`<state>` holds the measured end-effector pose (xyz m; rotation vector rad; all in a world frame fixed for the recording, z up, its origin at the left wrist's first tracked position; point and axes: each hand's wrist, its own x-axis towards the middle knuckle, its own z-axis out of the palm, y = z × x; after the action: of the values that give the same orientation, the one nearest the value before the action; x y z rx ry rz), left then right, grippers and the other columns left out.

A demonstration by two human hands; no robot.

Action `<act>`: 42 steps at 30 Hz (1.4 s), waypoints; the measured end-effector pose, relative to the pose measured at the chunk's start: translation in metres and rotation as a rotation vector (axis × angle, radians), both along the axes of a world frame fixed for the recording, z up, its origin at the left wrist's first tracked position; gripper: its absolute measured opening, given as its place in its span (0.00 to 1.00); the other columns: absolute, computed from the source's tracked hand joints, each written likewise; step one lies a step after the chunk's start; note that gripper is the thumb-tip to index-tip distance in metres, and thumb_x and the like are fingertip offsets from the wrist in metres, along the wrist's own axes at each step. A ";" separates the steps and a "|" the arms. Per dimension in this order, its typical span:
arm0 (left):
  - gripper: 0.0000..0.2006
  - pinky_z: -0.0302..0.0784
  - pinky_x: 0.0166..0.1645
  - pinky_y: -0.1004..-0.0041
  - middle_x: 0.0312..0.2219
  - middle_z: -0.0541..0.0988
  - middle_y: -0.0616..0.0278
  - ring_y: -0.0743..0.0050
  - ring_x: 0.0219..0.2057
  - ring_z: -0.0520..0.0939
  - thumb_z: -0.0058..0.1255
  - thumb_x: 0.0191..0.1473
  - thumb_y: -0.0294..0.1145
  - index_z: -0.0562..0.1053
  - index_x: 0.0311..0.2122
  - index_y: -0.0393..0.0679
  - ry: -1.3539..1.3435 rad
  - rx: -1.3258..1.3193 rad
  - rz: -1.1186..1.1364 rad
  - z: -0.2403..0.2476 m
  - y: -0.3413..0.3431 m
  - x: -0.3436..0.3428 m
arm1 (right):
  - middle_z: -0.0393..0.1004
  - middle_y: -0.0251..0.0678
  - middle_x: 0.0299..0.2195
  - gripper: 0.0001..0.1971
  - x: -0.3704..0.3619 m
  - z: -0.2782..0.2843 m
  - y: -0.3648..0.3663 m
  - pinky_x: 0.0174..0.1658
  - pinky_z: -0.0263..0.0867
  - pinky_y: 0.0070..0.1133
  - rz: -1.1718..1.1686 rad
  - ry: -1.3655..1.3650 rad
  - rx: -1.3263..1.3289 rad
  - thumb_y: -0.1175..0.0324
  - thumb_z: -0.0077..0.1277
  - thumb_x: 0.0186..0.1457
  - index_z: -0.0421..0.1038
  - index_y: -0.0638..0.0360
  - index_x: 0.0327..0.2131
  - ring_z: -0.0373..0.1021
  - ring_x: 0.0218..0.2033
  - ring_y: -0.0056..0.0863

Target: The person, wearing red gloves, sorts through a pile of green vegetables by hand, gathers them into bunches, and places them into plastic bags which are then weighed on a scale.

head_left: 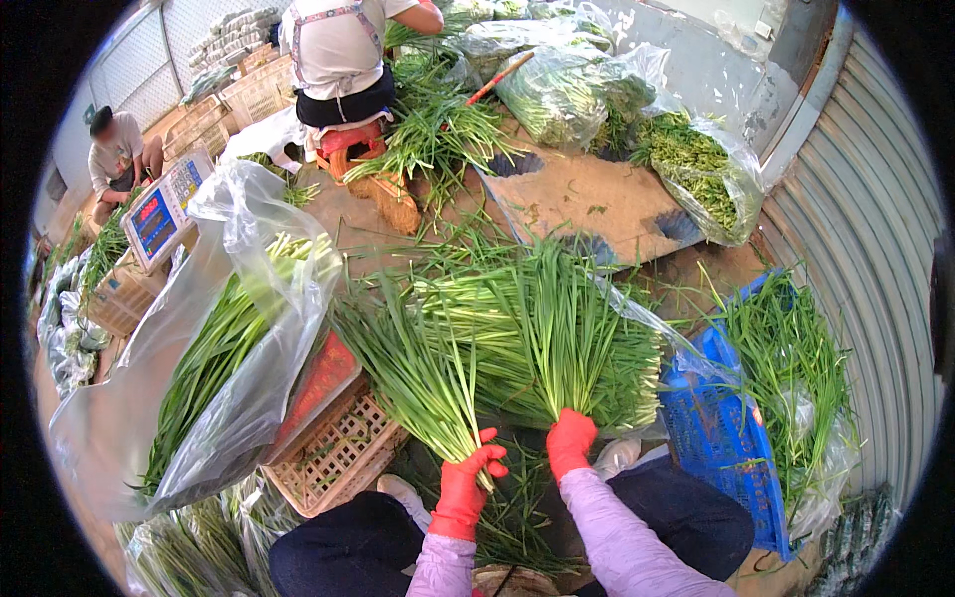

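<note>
My left hand (472, 483), in a red rubber glove, is closed round the pale stem ends of a bunch of garlic chives (418, 373); the leaves fan up and to the left. The thumb and fingers of that hand show at the stems. To its right, my right hand (570, 440), gloved alike, grips a second, fuller bunch (553, 328) by its lower end, leaves pointing away from me. Behind and beside both bunches lies a broad pile of garlic chives (633, 363), pale stems toward the right.
A clear plastic bag (261, 313) of chives rests on the left over a tan crate (328, 453). A blue crate (718, 428) stands right, near a corrugated wall (875, 209). Farther off are a scale (164, 211), filled bags (557, 95), a seated person (338, 60) and another person (116, 154).
</note>
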<state>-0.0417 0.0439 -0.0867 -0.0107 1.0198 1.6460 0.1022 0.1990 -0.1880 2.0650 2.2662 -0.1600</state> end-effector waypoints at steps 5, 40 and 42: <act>0.18 0.75 0.26 0.72 0.24 0.77 0.58 0.73 0.16 0.74 0.50 0.46 0.22 0.68 0.45 0.34 -0.039 0.006 0.055 -0.010 0.003 0.001 | 0.74 0.46 0.24 0.12 -0.001 0.050 -0.014 0.23 0.63 0.27 0.127 0.840 0.163 0.63 0.54 0.48 0.70 0.63 0.29 0.68 0.19 0.37; 0.29 0.68 0.18 0.84 0.40 0.76 0.52 0.80 0.19 0.76 0.57 0.48 0.39 0.63 0.53 0.39 -0.125 0.332 -0.150 -0.015 -0.012 0.009 | 0.73 0.34 0.22 0.13 -0.017 0.145 -0.121 0.21 0.62 0.21 -0.096 1.002 -0.655 0.60 0.41 0.56 0.66 0.62 0.35 0.65 0.15 0.25; 0.24 0.74 0.29 0.78 0.39 0.77 0.55 0.73 0.29 0.79 0.56 0.48 0.33 0.65 0.50 0.38 -0.119 0.164 -0.104 -0.044 -0.013 0.028 | 0.71 0.38 0.19 0.13 -0.022 0.103 -0.115 0.21 0.65 0.25 0.351 0.475 -0.468 0.62 0.41 0.54 0.67 0.62 0.28 0.68 0.16 0.30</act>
<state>-0.0135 0.0314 -0.1308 0.0518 0.7811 1.6094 0.0799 0.0844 -0.0855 1.4800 2.4670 -1.1343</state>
